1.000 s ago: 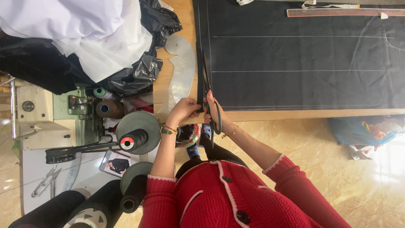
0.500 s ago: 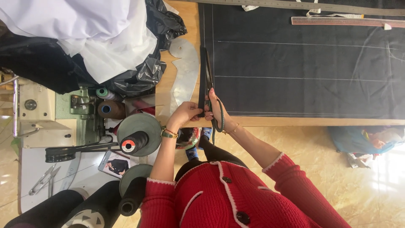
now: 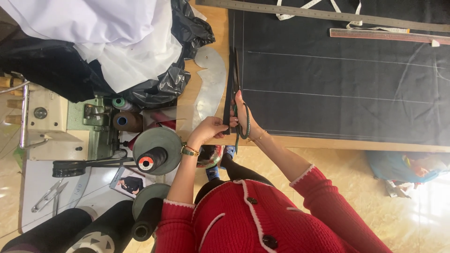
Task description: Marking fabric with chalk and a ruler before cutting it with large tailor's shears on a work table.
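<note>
Single view, head-worn camera: looks steeply down from above the person's red-sleeved torso, picture turned so the wooden table [image 3: 300,140] runs across the top. Middle distance; takes in both hands, dark fabric [image 3: 337,70], sewing machine [image 3: 56,126] at left.

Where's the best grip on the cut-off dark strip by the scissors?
Pinch the dark strip at its near end, at the table edge, coming from the left hand side. It lies long and narrow, and the scissors in the right hand block its other side.
</note>
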